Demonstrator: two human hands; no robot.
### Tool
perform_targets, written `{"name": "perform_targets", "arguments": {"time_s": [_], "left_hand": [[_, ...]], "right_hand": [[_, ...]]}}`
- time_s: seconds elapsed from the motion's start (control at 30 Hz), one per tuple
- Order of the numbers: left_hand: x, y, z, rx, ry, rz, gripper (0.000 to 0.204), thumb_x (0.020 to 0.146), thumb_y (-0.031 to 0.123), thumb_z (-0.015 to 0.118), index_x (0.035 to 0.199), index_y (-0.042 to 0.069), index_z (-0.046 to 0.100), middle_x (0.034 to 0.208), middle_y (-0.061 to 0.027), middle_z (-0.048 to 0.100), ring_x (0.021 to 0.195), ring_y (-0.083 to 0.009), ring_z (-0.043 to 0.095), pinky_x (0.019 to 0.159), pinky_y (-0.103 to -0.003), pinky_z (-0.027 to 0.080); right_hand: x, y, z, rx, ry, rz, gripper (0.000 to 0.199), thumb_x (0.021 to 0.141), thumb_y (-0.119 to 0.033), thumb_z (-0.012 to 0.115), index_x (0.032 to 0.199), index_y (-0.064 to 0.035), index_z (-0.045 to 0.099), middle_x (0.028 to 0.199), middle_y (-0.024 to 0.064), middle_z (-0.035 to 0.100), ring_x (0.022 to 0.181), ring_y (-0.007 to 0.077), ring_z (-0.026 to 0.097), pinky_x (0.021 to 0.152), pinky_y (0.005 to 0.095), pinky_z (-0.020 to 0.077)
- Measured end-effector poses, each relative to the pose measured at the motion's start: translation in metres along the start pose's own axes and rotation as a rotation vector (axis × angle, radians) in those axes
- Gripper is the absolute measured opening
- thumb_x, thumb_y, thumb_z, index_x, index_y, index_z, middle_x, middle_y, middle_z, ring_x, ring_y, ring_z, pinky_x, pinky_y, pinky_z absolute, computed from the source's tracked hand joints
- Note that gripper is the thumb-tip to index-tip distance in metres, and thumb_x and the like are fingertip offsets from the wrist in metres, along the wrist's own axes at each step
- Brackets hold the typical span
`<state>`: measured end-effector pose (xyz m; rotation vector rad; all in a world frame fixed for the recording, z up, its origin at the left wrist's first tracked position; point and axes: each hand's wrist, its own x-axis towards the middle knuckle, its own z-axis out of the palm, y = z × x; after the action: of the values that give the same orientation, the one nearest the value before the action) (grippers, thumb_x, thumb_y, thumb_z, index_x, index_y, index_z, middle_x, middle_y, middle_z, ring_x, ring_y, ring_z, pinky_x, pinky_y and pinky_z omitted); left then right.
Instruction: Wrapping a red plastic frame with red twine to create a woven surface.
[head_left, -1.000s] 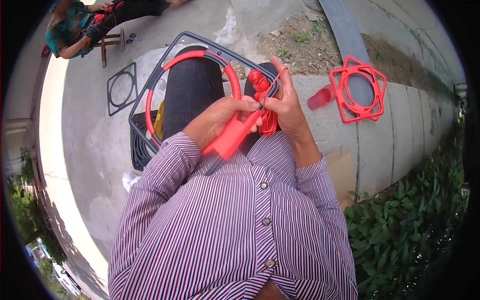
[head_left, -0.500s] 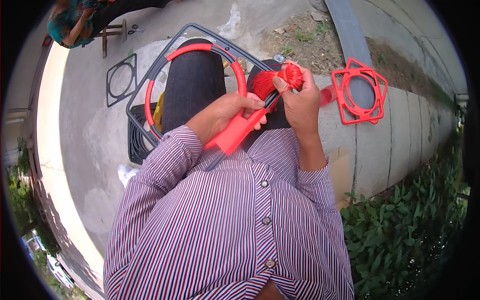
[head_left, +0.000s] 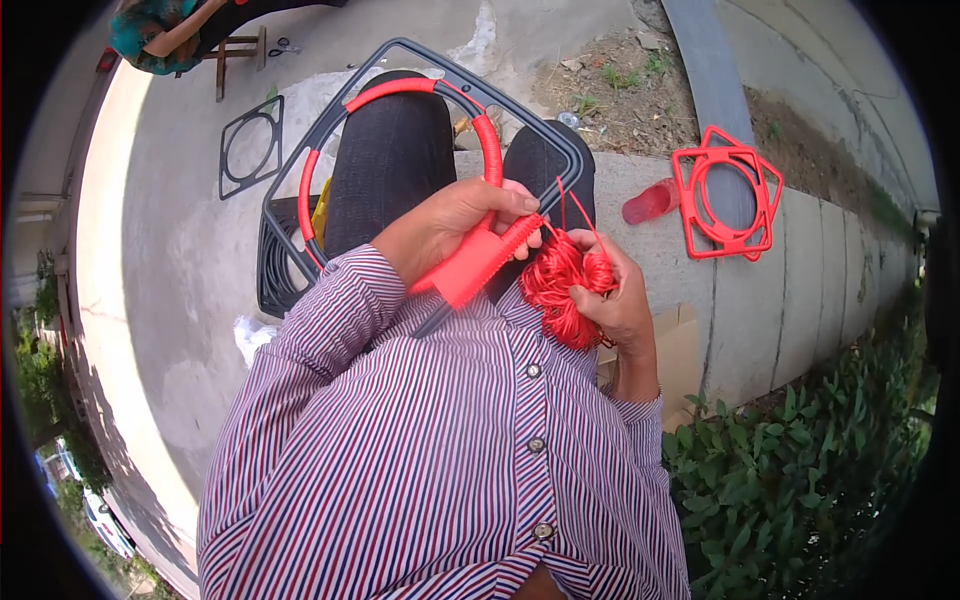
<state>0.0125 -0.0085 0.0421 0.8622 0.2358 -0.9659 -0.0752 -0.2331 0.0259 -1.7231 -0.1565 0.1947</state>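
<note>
A dark square frame with an inner ring (head_left: 335,120) lies across my lap. Much of the ring is wrapped in red cord (head_left: 400,90), and a wider red woven section (head_left: 470,270) runs to its near corner. My left hand (head_left: 455,215) grips that woven section and the ring. My right hand (head_left: 615,295) holds a bundle of red cord (head_left: 558,285), with strands leading up to the frame. The two hands are close together over my knees.
A finished red frame (head_left: 725,195) and a red cup-like thing (head_left: 650,203) lie on the concrete ledge at right. Another dark frame (head_left: 250,148) lies on the pavement at left, with black cord (head_left: 285,275) beside my leg. Another person (head_left: 160,30) sits far back left. Plants (head_left: 800,470) grow at right.
My right hand has come down and toward me with the red cord bundle, from up near the ring to beside my chest. My left hand keeps its grip on the woven section.
</note>
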Motion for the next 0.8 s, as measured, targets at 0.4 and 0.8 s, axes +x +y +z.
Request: {"name": "perform_targets", "arguments": {"time_s": [0.4,0.8], "left_hand": [[-0.017,0.018,-0.012,-0.355,0.023,0.119,0.013,0.085,0.005,0.06,0.095,-0.002,0.056,0.08,-0.0169,0.064,0.064,-0.0261,0.067,0.051,-0.036,0.06],[-0.006,0.007,-0.025,-0.263,0.107,0.109,0.013,0.083,0.007,0.062,0.09,0.0,0.054,0.074,-0.015,0.059,0.063,-0.0246,0.065,0.051,-0.035,0.059]], "right_hand": [[-0.028,0.03,-0.025,0.005,0.155,-0.01,0.039,0.07,-0.018,0.065,0.104,0.0,0.055,0.09,0.0136,0.063,0.087,0.0276,0.063,0.087,0.0418,0.0473],[-0.094,0.114,-0.03,1.458,0.387,0.106,0.024,0.101,-0.028,0.041,0.099,-0.0076,0.054,0.059,-0.0012,0.042,0.047,0.0117,0.042,0.071,0.0359,0.0468]]}}
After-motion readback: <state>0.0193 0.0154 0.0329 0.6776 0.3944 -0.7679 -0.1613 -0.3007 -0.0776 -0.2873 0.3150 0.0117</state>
